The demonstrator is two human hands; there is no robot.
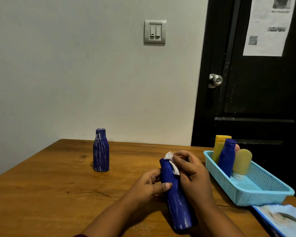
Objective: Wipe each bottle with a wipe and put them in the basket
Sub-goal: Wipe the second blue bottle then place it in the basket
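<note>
Left of the basket [263, 196], head view: the bottle [175, 194] is held tilted above the tabletop [50, 185], cap end pointing away from the person. Whether its base touches the wood cannot be told.

- The left hand [149, 183] grips the bottle at mid-body, thumb across the front.
- The right hand [191, 175] is curled on the wipe [173, 164], pressing it against the bottle's shoulder.
- White streaks show on the bottle's lower half.
- Well left of the basket, the far bottle [101, 151] stands upright and heavily streaked.
- Four containers lean together at the basket's far end.
- A pack [284, 218] lies just beside its near corner.

Risks, as judged:

- The wipe is bunched small. Little of it meets the surface, so the lower streaks may be missed.
- The left hand's hold is narrow, so hard rubbing could twist the bottle loose.
- Setting the bottle among the leaning containers could topple them. The basket's near end is the safer spot.
</note>
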